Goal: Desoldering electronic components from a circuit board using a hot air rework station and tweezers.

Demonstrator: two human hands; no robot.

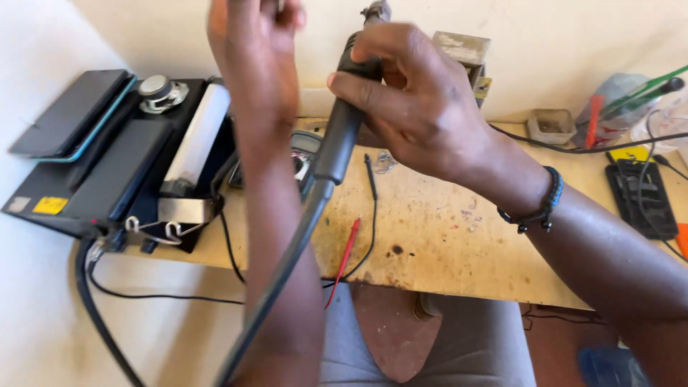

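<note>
A: what's on the bench's left edge?
B: black boxy station point(107, 172). Left hand point(254, 43) is raised above it, blurred, can't tell its grip.
A: and the right hand point(416, 107)?
B: wrapped around a black hot-air handpiece with thick hose point(337, 136), held above the worn wooden bench point(444, 236) near its back edge.

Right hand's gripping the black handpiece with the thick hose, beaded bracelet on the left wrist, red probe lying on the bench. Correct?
Not quite. The head view shows the beaded bracelet on the right wrist. The rest holds: the right hand grips the black handpiece, and the red probe lies on the bench.
</note>
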